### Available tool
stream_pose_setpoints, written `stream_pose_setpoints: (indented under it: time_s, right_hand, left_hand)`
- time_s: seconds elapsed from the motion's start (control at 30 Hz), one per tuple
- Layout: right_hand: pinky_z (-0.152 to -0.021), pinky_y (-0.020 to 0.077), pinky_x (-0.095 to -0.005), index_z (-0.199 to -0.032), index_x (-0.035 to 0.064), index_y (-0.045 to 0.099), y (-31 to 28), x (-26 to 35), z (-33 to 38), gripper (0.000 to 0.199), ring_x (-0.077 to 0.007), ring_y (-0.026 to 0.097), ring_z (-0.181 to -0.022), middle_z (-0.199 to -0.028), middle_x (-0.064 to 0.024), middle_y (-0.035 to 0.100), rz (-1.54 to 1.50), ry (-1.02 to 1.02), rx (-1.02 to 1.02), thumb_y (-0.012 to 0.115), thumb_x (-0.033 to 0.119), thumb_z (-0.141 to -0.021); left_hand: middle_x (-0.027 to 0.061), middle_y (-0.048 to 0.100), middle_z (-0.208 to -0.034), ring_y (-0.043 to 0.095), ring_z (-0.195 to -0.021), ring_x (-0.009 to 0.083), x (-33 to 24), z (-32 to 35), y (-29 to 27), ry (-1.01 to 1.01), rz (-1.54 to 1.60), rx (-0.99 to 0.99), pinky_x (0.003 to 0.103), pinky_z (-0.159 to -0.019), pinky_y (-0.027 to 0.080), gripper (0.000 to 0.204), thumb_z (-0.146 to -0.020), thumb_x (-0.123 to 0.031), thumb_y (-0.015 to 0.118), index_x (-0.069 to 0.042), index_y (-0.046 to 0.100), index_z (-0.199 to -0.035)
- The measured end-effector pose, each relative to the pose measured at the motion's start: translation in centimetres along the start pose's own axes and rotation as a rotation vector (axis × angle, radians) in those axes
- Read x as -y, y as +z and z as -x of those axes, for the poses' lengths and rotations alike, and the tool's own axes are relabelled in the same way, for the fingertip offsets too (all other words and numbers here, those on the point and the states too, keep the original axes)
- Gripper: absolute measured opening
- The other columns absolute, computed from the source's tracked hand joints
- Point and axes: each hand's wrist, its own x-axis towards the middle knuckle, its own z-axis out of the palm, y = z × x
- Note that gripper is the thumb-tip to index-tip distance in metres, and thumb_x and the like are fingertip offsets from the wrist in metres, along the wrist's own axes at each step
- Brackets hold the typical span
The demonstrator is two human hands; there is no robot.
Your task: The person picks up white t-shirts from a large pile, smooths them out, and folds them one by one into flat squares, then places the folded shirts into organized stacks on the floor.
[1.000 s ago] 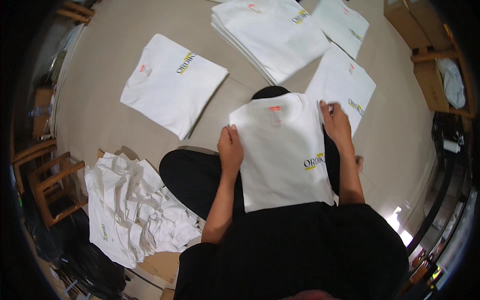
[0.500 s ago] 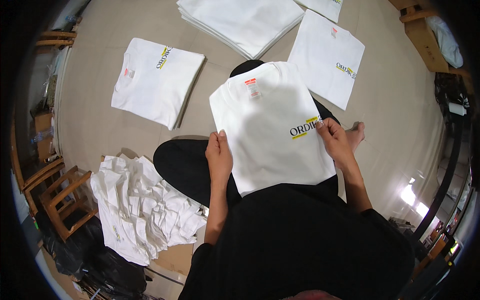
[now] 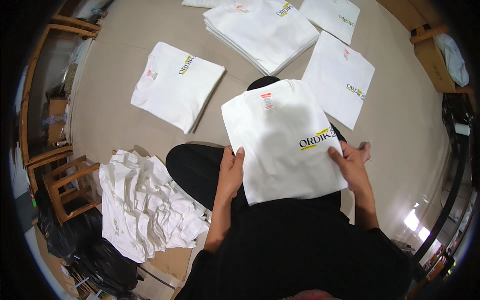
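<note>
Over my lap I hold a folded white T-shirt (image 3: 280,160), its neckline pointing away from me. It has a red-and-white neck label and black-and-yellow lettering on the right. My left hand (image 3: 231,171) pinches its left edge, thumb on top. At the right edge, just below the lettering, my right hand (image 3: 353,167) grips it with the thumb on top and the fingers behind. Ahead lie a stack of folded T-shirts (image 3: 260,37), a folded T-shirt pile (image 3: 177,90) to the left, and another folded T-shirt (image 3: 335,82) to the right.
A heap of rumpled white T-shirts (image 3: 150,200) lies left of my knee on cardboard (image 3: 172,262). Beside it are a wooden stool (image 3: 72,187) and black plastic bags (image 3: 95,255). One more folded T-shirt (image 3: 330,17) lies far right, near a cardboard box (image 3: 432,65).
The view has shifted, so the surroundings appear lower and farther right. My right hand has slid down the shirt's edge, uncovering the end of the lettering. Both hands still hold the T-shirt.
</note>
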Motion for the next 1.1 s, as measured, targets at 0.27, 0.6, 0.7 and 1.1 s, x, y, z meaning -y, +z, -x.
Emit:
stream_pose_setpoints:
  time_s: [0.27,0.6,0.7,1.1]
  right_hand:
    - [-0.08,0.0557,-0.029,-0.12,-0.0081,0.068,-2.3,17.2,-8.7,0.041,-0.0119,0.068,-0.088,-0.106,-0.0094,0.074,-0.046,-0.367,-0.011,0.071,0.029,-0.102]
    - [-0.085,0.0541,-0.0306,-0.126,0.0038,0.069,-4.2,33.4,-28.6,0.035,-0.0121,0.065,-0.096,-0.11,-0.0043,0.073,0.167,-0.645,0.264,0.068,0.032,-0.104]
    - [-0.085,0.0576,-0.0257,-0.135,0.0001,0.063,-5.0,29.8,-35.3,0.047,-0.0081,0.07,-0.095,-0.114,-0.004,0.075,0.198,-0.561,0.283,0.069,0.035,-0.103]
    - [-0.085,0.0527,-0.0361,-0.127,0.0015,0.07,-6.0,17.7,-43.3,0.058,-0.0228,0.067,-0.098,-0.107,-0.0126,0.073,0.354,-0.323,0.032,0.082,0.044,-0.09]
  left_hand:
    - [0.0149,0.071,-0.119,0.072,-0.103,0.0186,-16.0,-9.0,1.0,0.001,0.213,0.167,0.033,-0.09,0.059,0.037,-0.11,-0.021,0.056,0.007,0.053,-0.134]
    - [0.0224,0.065,-0.126,0.07,-0.106,0.023,-24.1,-22.7,3.5,0.487,0.237,-0.103,0.035,-0.09,0.06,0.042,-0.109,-0.012,0.054,0.011,0.038,-0.141]
    - [0.0157,0.063,-0.114,0.061,-0.095,0.0177,-18.8,-27.9,5.4,0.453,0.143,-0.111,0.031,-0.081,0.053,0.04,-0.109,-0.012,0.056,0.007,0.039,-0.14]
    - [0.0001,0.056,-0.078,0.052,-0.062,0.0089,-8.7,-30.4,9.7,-0.026,0.08,-0.018,0.027,-0.054,0.048,0.033,-0.105,-0.034,0.068,-0.003,0.058,-0.104]
